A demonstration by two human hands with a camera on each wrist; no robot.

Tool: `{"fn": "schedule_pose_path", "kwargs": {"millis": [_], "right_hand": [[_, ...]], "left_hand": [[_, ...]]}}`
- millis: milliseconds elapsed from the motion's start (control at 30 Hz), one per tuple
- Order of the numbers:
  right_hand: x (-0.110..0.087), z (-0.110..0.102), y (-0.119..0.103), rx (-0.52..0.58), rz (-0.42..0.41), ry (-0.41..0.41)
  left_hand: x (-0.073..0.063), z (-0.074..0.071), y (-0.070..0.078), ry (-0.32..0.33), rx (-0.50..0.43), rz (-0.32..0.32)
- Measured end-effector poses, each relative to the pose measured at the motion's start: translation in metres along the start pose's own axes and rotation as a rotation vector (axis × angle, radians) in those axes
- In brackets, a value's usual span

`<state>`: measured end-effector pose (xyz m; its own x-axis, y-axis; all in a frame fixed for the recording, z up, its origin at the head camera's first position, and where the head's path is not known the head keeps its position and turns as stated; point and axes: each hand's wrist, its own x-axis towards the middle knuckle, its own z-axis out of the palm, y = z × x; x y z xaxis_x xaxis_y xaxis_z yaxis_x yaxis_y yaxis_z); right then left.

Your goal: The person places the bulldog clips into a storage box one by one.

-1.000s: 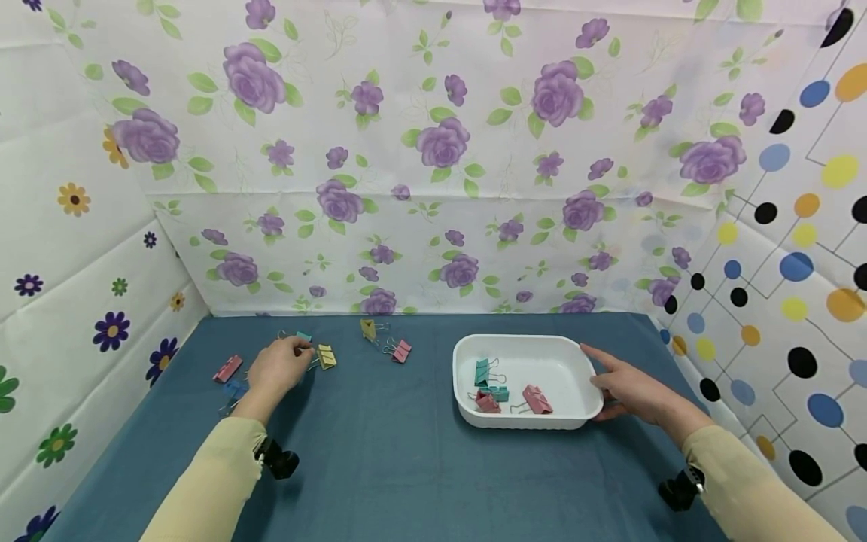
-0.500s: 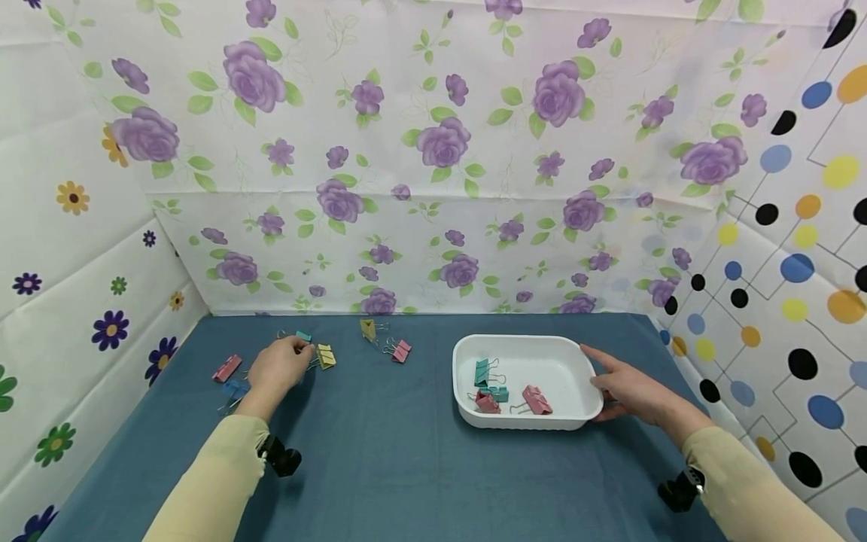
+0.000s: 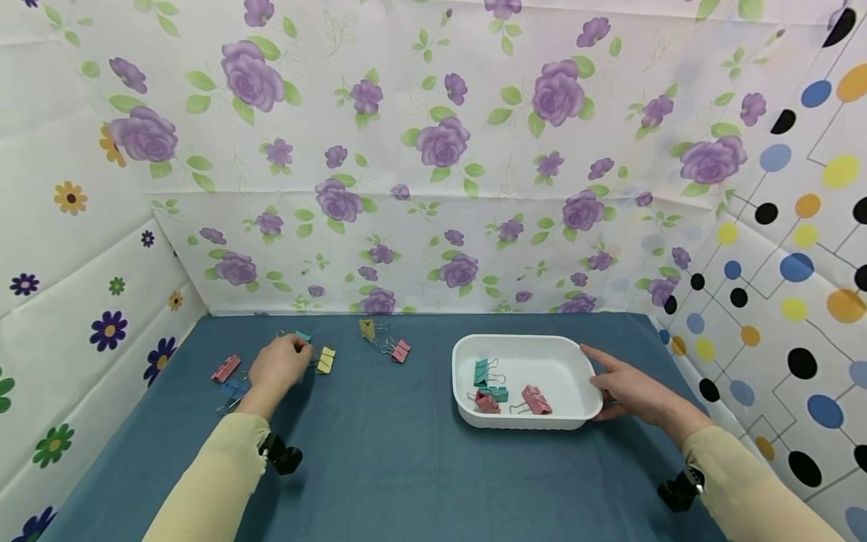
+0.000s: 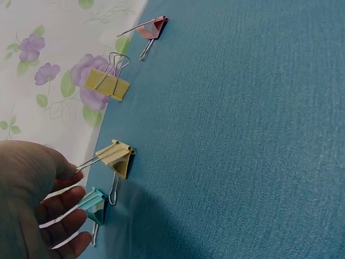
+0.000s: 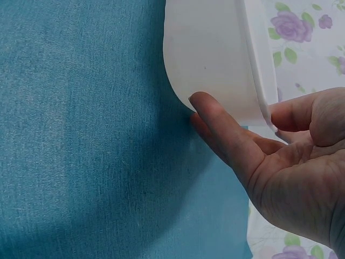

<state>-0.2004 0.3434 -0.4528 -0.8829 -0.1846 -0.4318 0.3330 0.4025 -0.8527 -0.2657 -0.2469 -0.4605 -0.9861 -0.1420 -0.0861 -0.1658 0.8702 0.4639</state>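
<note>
In the head view my left hand (image 3: 279, 365) is among binder clips at the left of the table. The left wrist view shows its thumb and forefinger pinching a wire handle of a yellow binder clip (image 4: 116, 156). Just under that clip, near the other fingers, is a teal binder clip (image 4: 96, 206). My right hand (image 3: 633, 388) holds the right end of a white plastic tray (image 3: 569, 357), its fingers spread against the outer wall and rim. Inside the tray lie teal binder clips (image 3: 482, 373) and pink binder clips (image 3: 537, 400).
A second yellow clip (image 3: 368, 329) and a pink clip (image 3: 400, 350) lie toward the back. Left of my left hand are another pink clip (image 3: 226, 368) and a blue clip (image 3: 235, 388). Patterned cloth walls (image 3: 440, 226) enclose the blue-covered table (image 3: 406, 467).
The yellow clip by my left fingertips has turned slightly and stands more upright. My left hand has barely shifted. My right hand and the tray have stayed put.
</note>
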Motion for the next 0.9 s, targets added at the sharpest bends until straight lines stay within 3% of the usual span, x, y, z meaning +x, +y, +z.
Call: {"fn": "schedule_pose_path", "kwargs": {"millis": [600, 900], "right_hand": [[0.0010, -0.0003, 0.0012, -0.011, -0.009, -0.001], [-0.0003, 0.0009, -0.0002, -0.008, -0.003, 0.004]], "left_hand": [[-0.0043, -0.0014, -0.0010, 0.039, -0.026, 0.041], [-0.0047, -0.0034, 0.0001, 0.095, -0.042, 0.099]]}}
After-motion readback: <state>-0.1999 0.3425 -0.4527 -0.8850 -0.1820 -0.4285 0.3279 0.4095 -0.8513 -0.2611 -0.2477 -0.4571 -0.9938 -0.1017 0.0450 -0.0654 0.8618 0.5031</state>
